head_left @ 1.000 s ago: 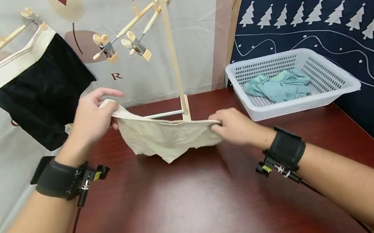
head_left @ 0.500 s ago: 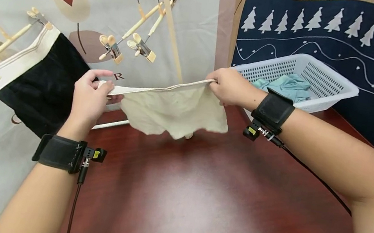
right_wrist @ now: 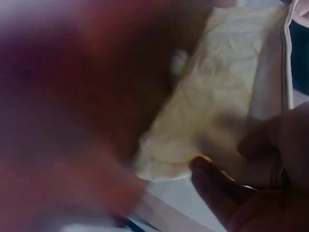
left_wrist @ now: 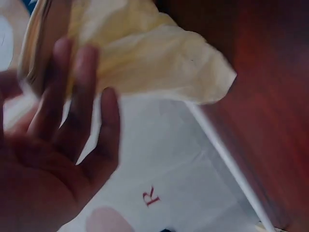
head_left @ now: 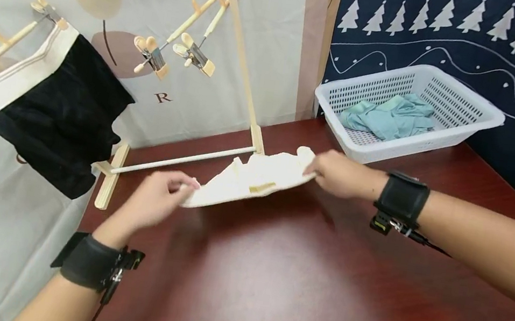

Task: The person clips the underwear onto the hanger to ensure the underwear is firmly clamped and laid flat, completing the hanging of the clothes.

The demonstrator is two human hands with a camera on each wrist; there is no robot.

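A cream cloth (head_left: 255,179) is stretched low over the dark red table (head_left: 271,276), just in front of the rack's base rod. My left hand (head_left: 177,190) pinches its left end and my right hand (head_left: 322,170) pinches its right end. The left wrist view is blurred: my left hand's fingers (left_wrist: 72,92) reach toward the crumpled cloth (left_wrist: 145,58). In the right wrist view, fingertips (right_wrist: 217,179) sit under the cloth's (right_wrist: 227,92) edge.
A white basket (head_left: 477,124) holding a teal cloth (head_left: 385,117) stands at the back right. A wooden drying rack's base rod (head_left: 179,158) crosses the back; a black garment (head_left: 58,112) and clip hangers (head_left: 173,54) hang at the left.
Both hands brought the cloth down from mid-air to just over the table. The left hand moved down and right; the cloth now lies flatter between the hands.
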